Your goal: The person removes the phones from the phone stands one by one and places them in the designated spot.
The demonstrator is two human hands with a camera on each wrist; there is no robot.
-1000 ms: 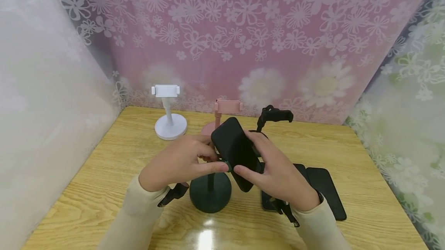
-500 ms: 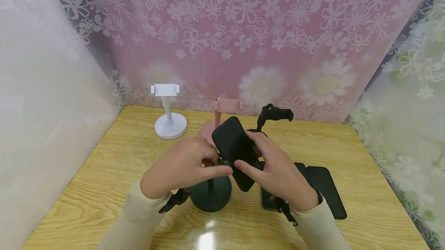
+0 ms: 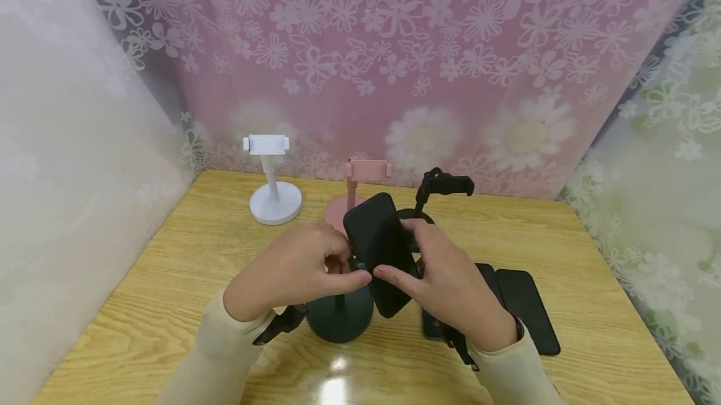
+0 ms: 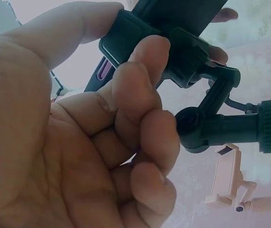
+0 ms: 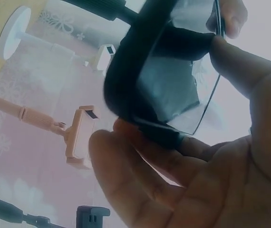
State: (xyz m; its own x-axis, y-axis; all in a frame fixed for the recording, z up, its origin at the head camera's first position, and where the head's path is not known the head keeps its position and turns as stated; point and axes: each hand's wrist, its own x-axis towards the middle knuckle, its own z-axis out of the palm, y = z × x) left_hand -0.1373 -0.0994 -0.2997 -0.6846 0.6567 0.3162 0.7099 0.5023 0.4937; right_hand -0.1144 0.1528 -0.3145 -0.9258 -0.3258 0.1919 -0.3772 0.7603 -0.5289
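Observation:
A black phone (image 3: pixel 374 236) leans at a slant in front of me, held between the thumb and fingers of my right hand (image 3: pixel 450 280). Behind it is the dark green clamp (image 4: pixel 123 40) of a phone stand, whose round base (image 3: pixel 340 317) stands on the table. My left hand (image 3: pixel 298 267) pinches the clamp's side piece, thumb on one side and curled fingers on the other. In the left wrist view the clamp's jointed neck (image 4: pixel 221 95) runs to a ribbed collar. The right wrist view shows the phone's glossy face (image 5: pixel 169 90) close up, with my thumb at its edge.
Along the back of the wooden table (image 3: pixel 169 292) stand a white phone stand (image 3: pixel 276 203), a pink one (image 3: pixel 368 170) and a black one (image 3: pixel 447 184). Dark phones (image 3: pixel 526 311) lie flat at the right, partly under my right forearm. A flowered curtain (image 3: pixel 360 48) hangs behind.
The phone has turned a little, its lower end shifting left. My left fingers have curled further, and the thumb has slid slightly along the clamp. The other stands stay put.

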